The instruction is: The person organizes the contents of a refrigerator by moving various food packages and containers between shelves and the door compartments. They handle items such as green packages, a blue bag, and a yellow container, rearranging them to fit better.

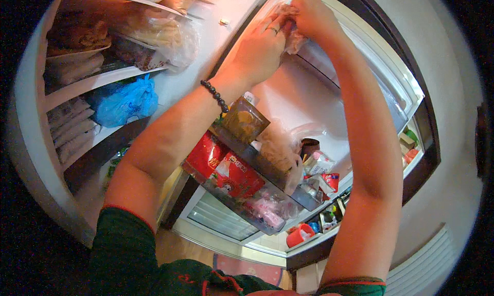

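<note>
Both my arms are raised toward the top of an open fridge door [314, 105]. My right hand [315, 19] is closed on a crumpled clear plastic bag [295, 42]; its contents cannot be made out. Beside it, my left hand [261, 50], with a ring and a dark beaded bracelet on the wrist, has its fingers bent against the same bag. The hands nearly touch each other. Below them, a door shelf holds a brown square box [246, 120], a tied plastic bag [280, 149] and red packets [234, 175].
On the left, fridge shelves [98, 82] carry several bagged items, among them a blue plastic bag [126, 101]. Small packets stand at the door shelf's right end. Beyond the door are a red container [299, 236], a white ribbed panel [424, 262] and a reddish mat [249, 266].
</note>
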`<state>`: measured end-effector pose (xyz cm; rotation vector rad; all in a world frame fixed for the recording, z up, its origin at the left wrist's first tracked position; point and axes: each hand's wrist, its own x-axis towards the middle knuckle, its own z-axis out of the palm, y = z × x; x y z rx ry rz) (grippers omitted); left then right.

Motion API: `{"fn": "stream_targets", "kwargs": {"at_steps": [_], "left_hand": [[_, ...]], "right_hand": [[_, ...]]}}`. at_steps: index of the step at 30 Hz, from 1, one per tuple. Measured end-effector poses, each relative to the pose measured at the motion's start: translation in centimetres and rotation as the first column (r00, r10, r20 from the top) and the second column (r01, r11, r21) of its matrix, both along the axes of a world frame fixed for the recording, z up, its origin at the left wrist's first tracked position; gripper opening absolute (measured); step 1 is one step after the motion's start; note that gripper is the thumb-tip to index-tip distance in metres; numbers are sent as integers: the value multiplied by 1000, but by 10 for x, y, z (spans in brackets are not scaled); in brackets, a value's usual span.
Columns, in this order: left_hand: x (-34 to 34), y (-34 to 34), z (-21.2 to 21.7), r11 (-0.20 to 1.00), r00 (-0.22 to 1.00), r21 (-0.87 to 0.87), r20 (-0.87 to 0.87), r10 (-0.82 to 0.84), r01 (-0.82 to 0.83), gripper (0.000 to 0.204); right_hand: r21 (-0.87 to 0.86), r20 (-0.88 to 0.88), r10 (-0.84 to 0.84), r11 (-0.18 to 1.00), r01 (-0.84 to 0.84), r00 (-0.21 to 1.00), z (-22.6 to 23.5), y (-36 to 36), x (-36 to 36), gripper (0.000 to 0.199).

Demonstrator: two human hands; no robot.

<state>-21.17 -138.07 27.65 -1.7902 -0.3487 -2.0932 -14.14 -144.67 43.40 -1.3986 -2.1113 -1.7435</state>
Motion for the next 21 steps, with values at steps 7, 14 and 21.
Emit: {"fn": "stream_targets", "kwargs": {"at_steps": [7,14,21], "left_hand": [[2,-4,-2,999,998,48,60,17,-20,58],[-2,1,-2,998,997,65,80,8,-13,54],[9,-13,-1,933,946,-165,99,-308,321,34]], "right_hand": [[65,8,-96,993,95,995,-16,-99,41,16],[-140,-400,-145,986,96,905,1,-113,64,32],[63,559,-324,935,350,763,24,62,9,22]]}}
